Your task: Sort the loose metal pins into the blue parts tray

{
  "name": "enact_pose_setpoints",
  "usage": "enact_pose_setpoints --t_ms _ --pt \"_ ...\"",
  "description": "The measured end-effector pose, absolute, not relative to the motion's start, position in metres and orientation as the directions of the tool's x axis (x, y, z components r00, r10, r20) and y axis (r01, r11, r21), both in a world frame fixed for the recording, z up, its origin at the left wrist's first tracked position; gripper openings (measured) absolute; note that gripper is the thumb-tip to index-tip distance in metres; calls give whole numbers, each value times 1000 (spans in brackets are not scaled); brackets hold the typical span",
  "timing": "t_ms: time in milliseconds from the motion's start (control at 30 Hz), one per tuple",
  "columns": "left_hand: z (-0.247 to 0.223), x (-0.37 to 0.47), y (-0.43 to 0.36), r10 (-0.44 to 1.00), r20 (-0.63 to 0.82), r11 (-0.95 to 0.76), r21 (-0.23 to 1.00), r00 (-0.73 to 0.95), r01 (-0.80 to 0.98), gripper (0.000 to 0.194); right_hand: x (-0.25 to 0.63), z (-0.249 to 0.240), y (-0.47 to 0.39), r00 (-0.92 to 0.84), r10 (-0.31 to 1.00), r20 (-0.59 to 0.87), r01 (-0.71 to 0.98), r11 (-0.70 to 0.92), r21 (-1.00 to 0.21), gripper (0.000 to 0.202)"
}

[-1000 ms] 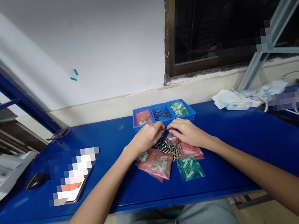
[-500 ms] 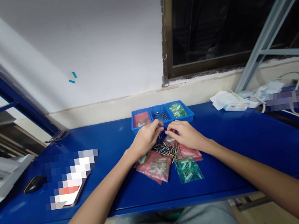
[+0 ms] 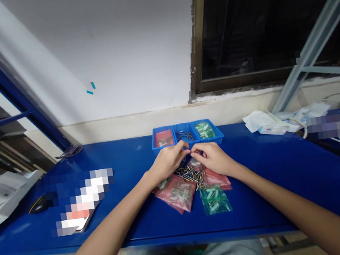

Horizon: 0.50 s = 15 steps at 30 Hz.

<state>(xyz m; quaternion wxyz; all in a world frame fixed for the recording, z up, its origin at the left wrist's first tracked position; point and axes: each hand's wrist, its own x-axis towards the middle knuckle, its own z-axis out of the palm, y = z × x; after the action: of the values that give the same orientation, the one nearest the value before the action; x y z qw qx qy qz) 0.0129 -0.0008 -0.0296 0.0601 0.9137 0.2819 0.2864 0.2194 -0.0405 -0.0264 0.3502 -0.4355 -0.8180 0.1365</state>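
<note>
My left hand (image 3: 170, 160) and my right hand (image 3: 215, 158) meet fingertip to fingertip just in front of the blue bins. Both are closed in a pinch, and anything between the fingers is too small to make out. Beneath them lies a pile of thin metal pins (image 3: 192, 176), gold and silver, partly covered by my hands. Pink plastic bags with small parts (image 3: 181, 193) lie at the near left of the pile. Another pink bag (image 3: 217, 178) sits under my right hand. Nearest to me is a green bag (image 3: 215, 200) holding pale pieces.
Three joined blue bins (image 3: 184, 142) stand behind my hands, holding a pink bag, loose metal pins and green bags. On the left are a blurred-out phone-like object (image 3: 84, 203), a black mouse (image 3: 38, 204) and papers (image 3: 9, 196). White packets (image 3: 264, 122) and cables lie at the right.
My fingertips have come together from a small gap. The whole view has shifted slightly, and the bags and pile keep their places on the table.
</note>
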Motion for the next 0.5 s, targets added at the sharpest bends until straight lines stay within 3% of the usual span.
enact_pose_setpoints --t_ms 200,300,500 --pt "-31 12 2 468 475 -879 164 745 448 23 222 -24 -40 -334 794 508 613 592 -523 14" --pt "-32 11 1 460 474 -880 128 751 458 23 221 -23 -41 -325 813 484 567 577 -588 14" --pt "-33 12 4 502 551 -854 191 667 485 19 220 -29 -38 -283 848 449 490 530 -692 15"
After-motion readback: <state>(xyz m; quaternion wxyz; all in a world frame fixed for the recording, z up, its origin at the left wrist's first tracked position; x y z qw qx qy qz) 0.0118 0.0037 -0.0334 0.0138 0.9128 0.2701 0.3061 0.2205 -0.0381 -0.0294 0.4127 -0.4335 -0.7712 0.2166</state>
